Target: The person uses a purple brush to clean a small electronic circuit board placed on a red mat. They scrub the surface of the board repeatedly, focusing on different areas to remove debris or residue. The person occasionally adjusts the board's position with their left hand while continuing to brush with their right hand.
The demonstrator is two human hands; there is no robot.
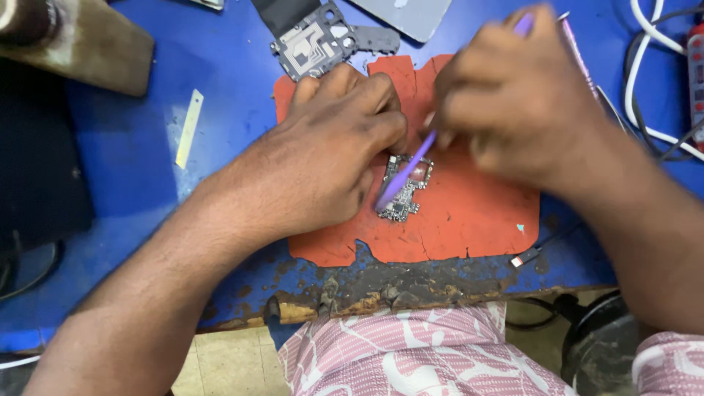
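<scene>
- Right hand: we are gripping a purple tool between closed fingers, its tip lying across the small circuit board.
- Left hand: we are pressing down beside the board, fingers curled and touching its upper left edge; whether they are pinching it, we cannot tell.
- Circuit board: lying on the orange mat, near the middle of the blue surface.
- Risk, as we are judging it: the tip could be skidding off the board if the left hand eases, scraping small parts.
- Risk: the mat's torn front edge is sitting at the worn edge of the surface; a hard push could be sliding the board toward it.
- Nearby: grey metal frame above the mat, white cables at right.
</scene>
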